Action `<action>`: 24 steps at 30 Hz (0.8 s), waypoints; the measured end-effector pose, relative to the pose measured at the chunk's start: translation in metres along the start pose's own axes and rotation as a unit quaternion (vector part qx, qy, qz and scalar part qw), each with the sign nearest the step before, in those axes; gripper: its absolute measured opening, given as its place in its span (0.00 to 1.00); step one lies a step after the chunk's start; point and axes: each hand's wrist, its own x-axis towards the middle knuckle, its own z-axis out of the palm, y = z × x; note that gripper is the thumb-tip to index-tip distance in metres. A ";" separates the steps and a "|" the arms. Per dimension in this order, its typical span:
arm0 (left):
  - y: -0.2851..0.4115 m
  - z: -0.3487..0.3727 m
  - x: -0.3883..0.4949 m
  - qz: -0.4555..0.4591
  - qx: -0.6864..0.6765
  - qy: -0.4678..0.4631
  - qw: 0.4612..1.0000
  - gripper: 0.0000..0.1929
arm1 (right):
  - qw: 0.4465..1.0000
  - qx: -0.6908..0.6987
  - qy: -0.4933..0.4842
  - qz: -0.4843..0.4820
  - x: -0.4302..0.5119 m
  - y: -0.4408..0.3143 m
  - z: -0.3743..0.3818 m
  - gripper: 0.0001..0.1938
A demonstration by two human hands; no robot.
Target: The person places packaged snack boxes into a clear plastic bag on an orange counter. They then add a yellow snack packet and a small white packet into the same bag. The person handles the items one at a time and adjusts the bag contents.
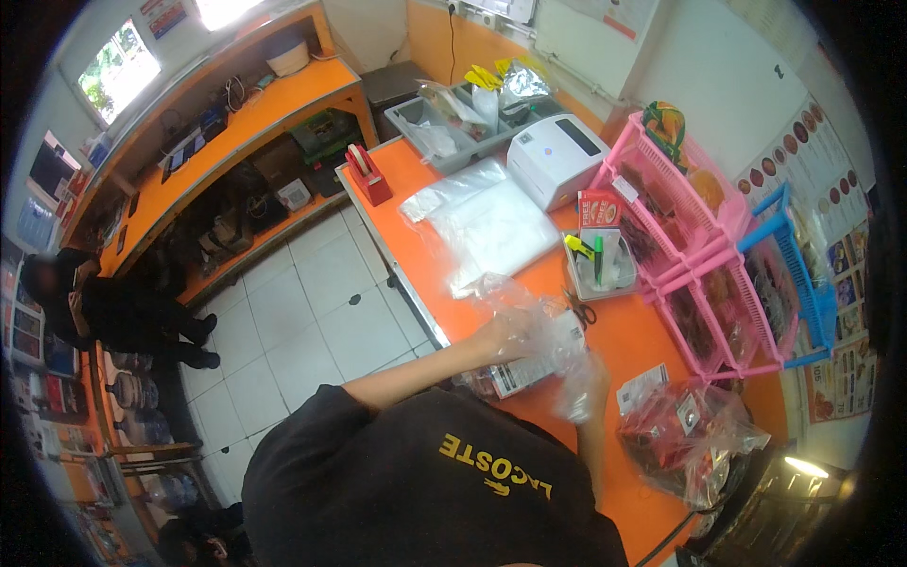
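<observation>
A crinkled clear plastic bag [549,329] spans the space between my two hands over the near part of the orange table. My left hand [506,337] grips it on one side. On the other side, my right hand [596,379] holds its blurred lower end, with the fingers partly hidden by the plastic. Under the bag lies a white paper slip [524,368] bearing print, beside another plastic-wrapped item that is mostly covered. Black-handled scissors [582,312] lie just beyond my hands. A stack of clear plastic bags [496,223] rests farther up the table.
Right of me sits a filled plastic bag with red contents [666,432]. Pink basket racks [698,276] stand along the wall, near a white label printer [556,159] and a small tray with highlighters [602,283]. A red tape dispenser [368,176] occupies the far corner. Another person [127,305] stands at left.
</observation>
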 end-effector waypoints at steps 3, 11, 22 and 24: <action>-0.005 0.010 -0.009 -0.033 -0.252 0.050 0.966 0.21 | 0.998 0.052 -0.013 -0.024 -0.008 -0.020 -0.001 0.13; 0.005 0.013 -0.016 -0.127 -0.425 0.092 0.891 0.21 | 0.992 0.090 0.031 -0.081 0.017 -0.064 0.004 0.11; 0.008 0.036 -0.012 -0.155 -0.472 0.124 0.859 0.21 | 0.979 0.176 0.029 0.096 0.000 -0.048 0.020 0.05; 0.007 0.035 -0.009 -0.165 -0.359 0.095 0.913 0.22 | 0.934 0.308 0.038 0.176 -0.005 -0.044 0.020 0.05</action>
